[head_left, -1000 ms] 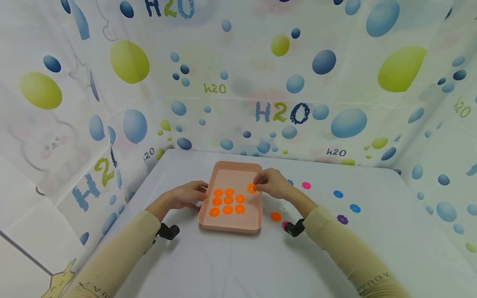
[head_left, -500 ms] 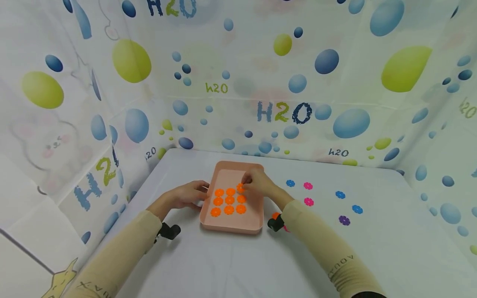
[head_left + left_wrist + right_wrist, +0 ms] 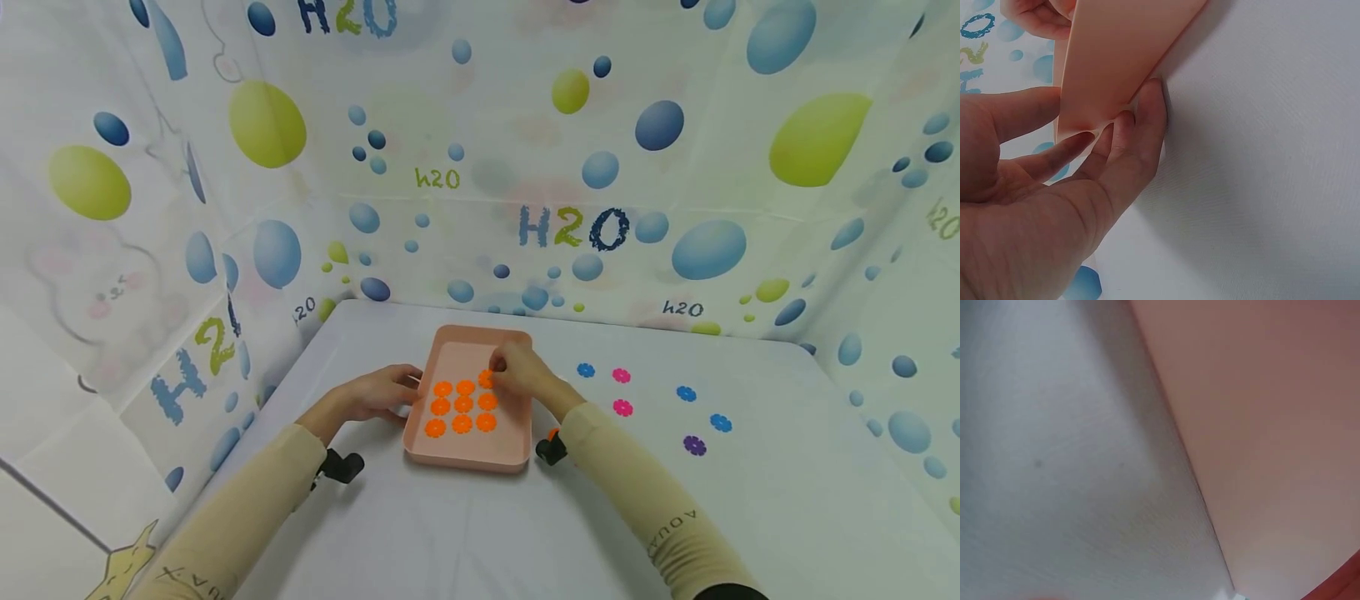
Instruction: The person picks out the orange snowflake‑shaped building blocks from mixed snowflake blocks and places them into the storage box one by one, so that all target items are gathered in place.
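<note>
A pink tray [image 3: 468, 461] lies on the white table, holding several orange flower-shaped discs [image 3: 463, 403] in rows. My left hand [image 3: 375, 392] holds the tray's left side. In the left wrist view its curled fingers [image 3: 1147, 119] touch the outer wall and edge. Inside the tray, toward its right side, my right hand [image 3: 523, 368] pinches another orange flower-shaped disc [image 3: 486, 379] between thumb and fingers, low over the tray floor. That disc sits just beyond the right column and is partly covered by the fingertips. The right wrist view shows mostly the tray's outer wall [image 3: 1260, 437].
To the right of the tray lie blue [image 3: 586, 370], pink [image 3: 622, 376] and purple [image 3: 694, 446] flower-shaped discs. One orange disc [image 3: 553, 434] is mostly hidden by the right wrist camera [image 3: 551, 451]. A patterned curtain [image 3: 480, 167] stands behind the table.
My right hand has moved left from the tray's right rim with the orange disc, then lowered slightly toward the top of the right column. The left hand stays at the tray.
</note>
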Demonstrator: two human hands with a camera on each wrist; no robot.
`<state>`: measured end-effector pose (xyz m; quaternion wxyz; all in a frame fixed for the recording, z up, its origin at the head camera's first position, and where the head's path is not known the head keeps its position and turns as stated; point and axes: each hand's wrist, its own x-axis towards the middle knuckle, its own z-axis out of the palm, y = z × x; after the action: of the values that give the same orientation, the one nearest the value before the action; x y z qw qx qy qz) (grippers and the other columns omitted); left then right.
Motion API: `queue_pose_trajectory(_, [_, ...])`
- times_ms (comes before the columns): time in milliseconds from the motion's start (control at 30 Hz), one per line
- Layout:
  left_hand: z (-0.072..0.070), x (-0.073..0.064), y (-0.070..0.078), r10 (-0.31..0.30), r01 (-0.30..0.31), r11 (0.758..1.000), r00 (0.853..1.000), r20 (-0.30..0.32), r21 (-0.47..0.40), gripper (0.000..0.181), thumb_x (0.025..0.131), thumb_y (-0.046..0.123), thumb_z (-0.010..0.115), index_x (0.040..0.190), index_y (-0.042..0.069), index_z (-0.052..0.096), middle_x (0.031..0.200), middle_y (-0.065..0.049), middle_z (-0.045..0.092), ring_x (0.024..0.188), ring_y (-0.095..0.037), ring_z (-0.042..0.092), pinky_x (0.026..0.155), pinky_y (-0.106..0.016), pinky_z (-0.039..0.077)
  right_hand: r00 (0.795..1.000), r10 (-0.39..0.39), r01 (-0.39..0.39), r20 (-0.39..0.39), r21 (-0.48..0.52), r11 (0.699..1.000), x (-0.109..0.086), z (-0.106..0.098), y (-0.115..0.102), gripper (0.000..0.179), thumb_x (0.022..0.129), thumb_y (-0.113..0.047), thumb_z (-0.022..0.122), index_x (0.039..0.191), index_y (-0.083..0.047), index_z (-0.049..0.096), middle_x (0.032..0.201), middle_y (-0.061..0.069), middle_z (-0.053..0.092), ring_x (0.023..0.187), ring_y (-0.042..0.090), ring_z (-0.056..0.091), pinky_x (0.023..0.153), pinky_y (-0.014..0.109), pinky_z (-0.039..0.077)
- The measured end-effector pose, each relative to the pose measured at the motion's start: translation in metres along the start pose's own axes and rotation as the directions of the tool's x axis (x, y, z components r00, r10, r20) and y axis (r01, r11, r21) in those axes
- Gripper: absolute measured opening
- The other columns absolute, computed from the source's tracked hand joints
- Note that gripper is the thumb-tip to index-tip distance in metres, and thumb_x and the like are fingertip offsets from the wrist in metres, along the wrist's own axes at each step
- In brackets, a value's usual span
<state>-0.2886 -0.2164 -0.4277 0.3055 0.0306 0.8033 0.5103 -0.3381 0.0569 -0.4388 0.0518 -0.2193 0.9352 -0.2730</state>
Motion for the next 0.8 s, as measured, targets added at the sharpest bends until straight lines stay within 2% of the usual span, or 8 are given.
queue_pose_trajectory(300, [0.0009, -0.0002, 0.0007, -0.003, 0.003, 1.000, 1.000, -0.003, 0.006, 0.055, 0.102, 0.010, 0.055, 0.152, -0.002, 0.035, 0.157, -0.027, 0.032, 0.125, -0.037, 0.053, 0.098, -0.052, 0.055, 0.996, 0.069, -0.068, 0.051, -0.020, 0.997, 0.0000, -0.0018, -0.0014, 0.010, 0.093, -0.010, 0.074, 0.101, -0.004, 0.074, 0.095, 0.006, 0.070, 0.087, 0.022, 0.062, 0.088, 0.035, 0.058])
queue_pose_trajectory(600, [0.0013, 0.0013, -0.0009, -0.010, 0.010, 1.000, 1.000, -0.010, 0.001, 0.055, 0.102, 0.011, 0.056, 0.152, -0.001, 0.035, 0.158, -0.027, 0.032, 0.125, -0.036, 0.053, 0.097, -0.051, 0.055, 0.994, 0.053, -0.053, 0.095, -0.002, 0.999, 0.0012, -0.0074, 0.0012, 0.007, 0.093, -0.005, 0.073, 0.098, -0.002, 0.075, 0.094, 0.007, 0.070, 0.087, 0.022, 0.062, 0.088, 0.033, 0.059])
queue_pose_trajectory(800, [0.0005, 0.0009, 0.0000, -0.010, 0.010, 1.000, 1.000, -0.009, 0.005, 0.056, 0.103, 0.011, 0.056, 0.152, -0.001, 0.034, 0.158, -0.026, 0.032, 0.126, -0.036, 0.053, 0.098, -0.051, 0.055, 0.994, 0.049, -0.045, 0.101, -0.045, 0.998, 0.0054, -0.0063, 0.0019, 0.007, 0.093, -0.006, 0.072, 0.099, -0.003, 0.074, 0.093, 0.008, 0.069, 0.087, 0.022, 0.061, 0.086, 0.033, 0.058])
